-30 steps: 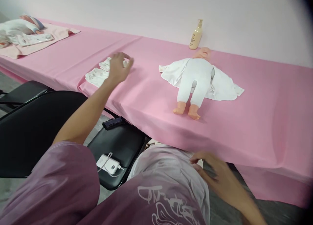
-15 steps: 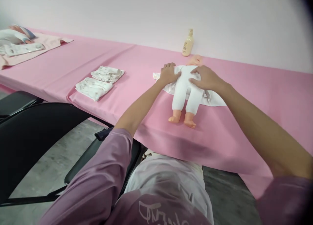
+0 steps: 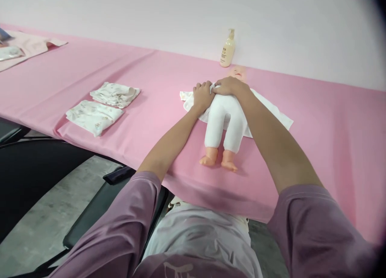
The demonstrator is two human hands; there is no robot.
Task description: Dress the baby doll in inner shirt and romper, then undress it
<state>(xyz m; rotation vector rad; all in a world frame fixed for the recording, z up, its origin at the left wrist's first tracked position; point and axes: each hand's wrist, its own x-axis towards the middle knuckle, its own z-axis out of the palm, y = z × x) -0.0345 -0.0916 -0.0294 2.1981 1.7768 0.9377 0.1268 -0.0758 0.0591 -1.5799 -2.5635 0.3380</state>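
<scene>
A baby doll (image 3: 224, 117) with a white cloth body lies on its back, feet toward me, its head partly behind my right arm. Spread beneath it is a white baby garment (image 3: 276, 112), one sleeve out to the left. My left hand (image 3: 203, 96) is at the doll's left-hand side in view, fingers curled over white cloth there. Reaching across the doll's chest, my right hand (image 3: 228, 86) has its bent fingertips on the same cloth, close against my left hand. Whether the doll's arm is inside that cloth is hidden.
A pump bottle (image 3: 227, 49) stands by the wall behind the doll's head. Two folded patterned cloths (image 3: 95, 116) lie left on the pink-covered table (image 3: 163, 89). A pale pink towel (image 3: 33, 46) is at the far left. Black chairs (image 3: 33, 165) stand along the front edge.
My right hand has moved left across the doll's chest to meet my left hand, and its fingers have closed on cloth. The view has shifted slightly right.
</scene>
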